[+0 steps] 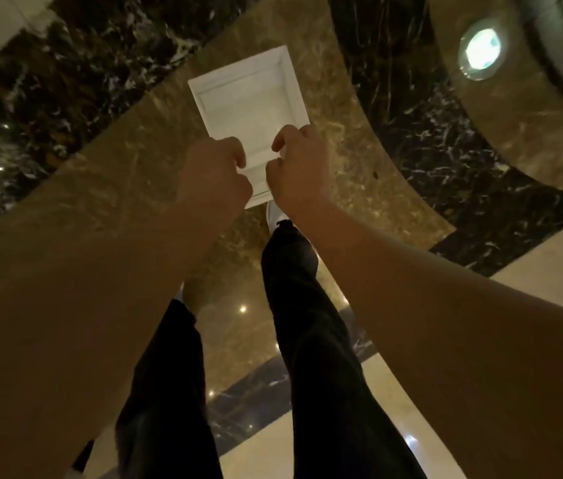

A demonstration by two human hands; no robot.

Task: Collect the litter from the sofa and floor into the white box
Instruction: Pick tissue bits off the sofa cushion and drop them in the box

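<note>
A shallow white box (249,98) with an open top is held out in front of me above the marble floor. Nothing lies inside the part of it that shows. My left hand (214,174) grips the box's near left edge, fingers curled over the rim. My right hand (299,167) pinches the near right edge. Both forearms reach forward from the bottom corners of the view. No litter and no sofa are in view.
Polished floor in curved bands of brown marble (128,160), black veined marble (394,98) and cream stone (549,264). My legs in dark trousers (307,323) and a white shoe (274,216) are below the box. A bright light reflection (482,48) shows at the upper right.
</note>
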